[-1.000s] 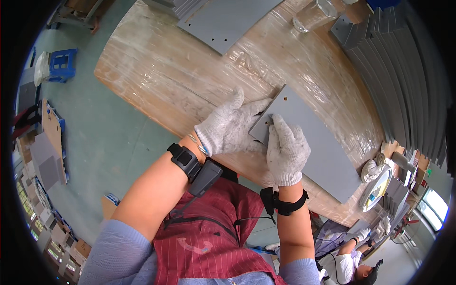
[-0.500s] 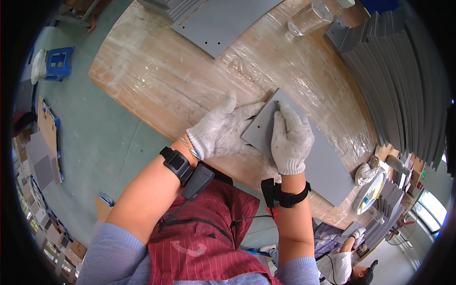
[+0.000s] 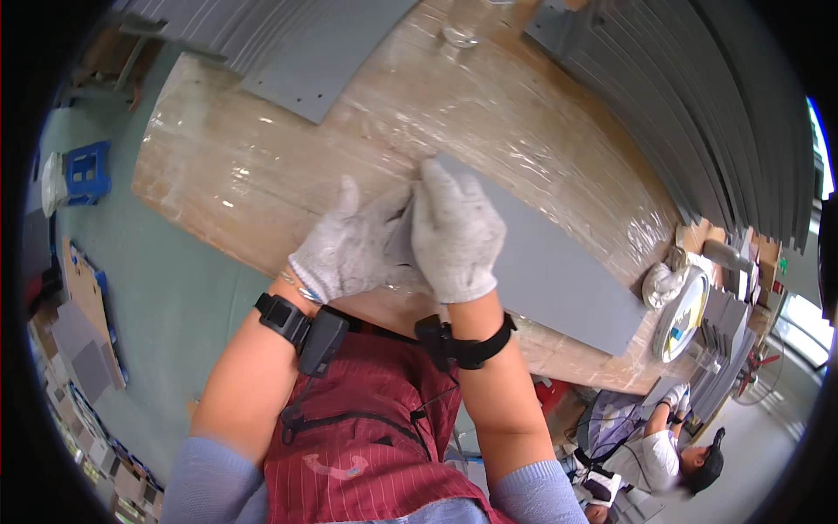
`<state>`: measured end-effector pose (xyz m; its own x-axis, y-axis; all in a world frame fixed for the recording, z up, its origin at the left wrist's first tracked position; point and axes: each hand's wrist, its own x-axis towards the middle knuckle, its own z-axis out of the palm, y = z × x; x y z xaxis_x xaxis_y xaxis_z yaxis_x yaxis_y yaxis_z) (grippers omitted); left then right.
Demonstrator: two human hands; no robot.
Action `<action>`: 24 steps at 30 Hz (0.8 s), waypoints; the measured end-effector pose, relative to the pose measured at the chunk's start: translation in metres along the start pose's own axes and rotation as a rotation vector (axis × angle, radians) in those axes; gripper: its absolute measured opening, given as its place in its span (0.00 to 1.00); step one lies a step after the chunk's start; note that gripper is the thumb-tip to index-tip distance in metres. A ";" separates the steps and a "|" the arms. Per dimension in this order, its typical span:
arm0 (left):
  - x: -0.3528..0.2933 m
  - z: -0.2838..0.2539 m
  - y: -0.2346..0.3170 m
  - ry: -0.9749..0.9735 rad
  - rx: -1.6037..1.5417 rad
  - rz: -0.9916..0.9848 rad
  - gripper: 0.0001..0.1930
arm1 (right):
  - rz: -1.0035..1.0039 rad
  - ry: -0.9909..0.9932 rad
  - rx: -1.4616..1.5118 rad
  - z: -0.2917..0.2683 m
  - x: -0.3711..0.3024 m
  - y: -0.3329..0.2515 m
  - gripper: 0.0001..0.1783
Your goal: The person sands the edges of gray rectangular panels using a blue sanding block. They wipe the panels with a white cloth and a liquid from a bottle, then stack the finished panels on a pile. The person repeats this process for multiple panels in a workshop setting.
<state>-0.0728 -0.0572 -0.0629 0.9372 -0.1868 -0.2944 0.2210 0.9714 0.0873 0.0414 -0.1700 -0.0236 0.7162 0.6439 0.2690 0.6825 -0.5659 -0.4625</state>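
A long grey panel (image 3: 559,262) lies flat on the plastic-wrapped table in front of me, its near-left end between my gloved hands. My right hand (image 3: 457,231) rests over that end with its fingers curled and pressed together; whatever they hold, if anything, is hidden. Against the left edge of the panel is my left hand (image 3: 349,249), open, thumb raised and fingers stretched toward the panel. Its fingertips are partly hidden by the panel and the right hand. The holes at this end of the panel are covered by my right hand.
Stacked grey panels (image 3: 305,65) lie at the far left, and a tall stack of them (image 3: 698,113) fills the far right. A clear glass (image 3: 467,24) stands between. Near the right end are a white cloth (image 3: 665,279) and a round white-rimmed dish (image 3: 687,319). A person (image 3: 655,458) works beyond.
My view has shifted, so the stacks sit differently in it. My right hand has moved to the end of the panel, over its holes, and closer to my left hand.
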 end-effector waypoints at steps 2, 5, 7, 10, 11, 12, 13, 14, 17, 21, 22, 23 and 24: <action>0.002 0.007 -0.002 -0.059 -0.067 0.026 0.52 | 0.033 -0.046 -0.018 -0.003 -0.012 -0.001 0.13; 0.001 0.011 -0.002 -0.025 0.045 0.036 0.50 | 0.282 0.043 -0.099 -0.027 -0.031 0.035 0.13; 0.003 0.013 -0.003 0.002 0.098 0.026 0.50 | 0.416 0.200 -0.167 -0.050 -0.051 0.075 0.13; 0.000 0.005 -0.003 0.015 0.170 0.028 0.49 | 0.541 0.426 -0.283 -0.098 -0.105 0.156 0.12; 0.002 0.001 -0.001 -0.068 0.233 0.009 0.49 | 0.563 0.499 -0.330 -0.113 -0.127 0.185 0.11; 0.004 -0.001 0.001 -0.146 0.297 -0.003 0.49 | 0.634 0.542 -0.397 -0.129 -0.149 0.212 0.11; 0.005 -0.002 0.002 -0.184 0.321 -0.018 0.49 | 0.706 0.584 -0.464 -0.145 -0.173 0.239 0.11; 0.007 0.001 0.003 -0.219 0.347 -0.033 0.49 | 0.767 0.612 -0.493 -0.161 -0.201 0.272 0.11; 0.017 0.048 -0.014 0.278 0.179 0.081 0.49 | 1.035 0.504 -0.606 -0.216 -0.265 0.350 0.13; 0.002 0.009 -0.001 -0.062 0.468 0.017 0.49 | 1.170 0.084 -0.729 -0.277 -0.239 0.357 0.17; 0.003 0.006 -0.004 -0.039 0.457 0.019 0.50 | 1.065 0.169 -0.716 -0.285 -0.224 0.355 0.16; 0.004 0.008 -0.004 -0.013 0.451 0.022 0.50 | 0.826 0.333 -0.677 -0.288 -0.214 0.362 0.17; 0.002 0.008 -0.003 0.018 0.444 0.031 0.50 | 0.819 0.487 -0.358 -0.288 -0.181 0.349 0.20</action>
<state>-0.0697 -0.0612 -0.0564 0.9415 -0.1519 -0.3010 0.2905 0.8183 0.4959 0.1917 -0.6327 0.0100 0.9096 -0.2453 0.3354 -0.0981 -0.9111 -0.4003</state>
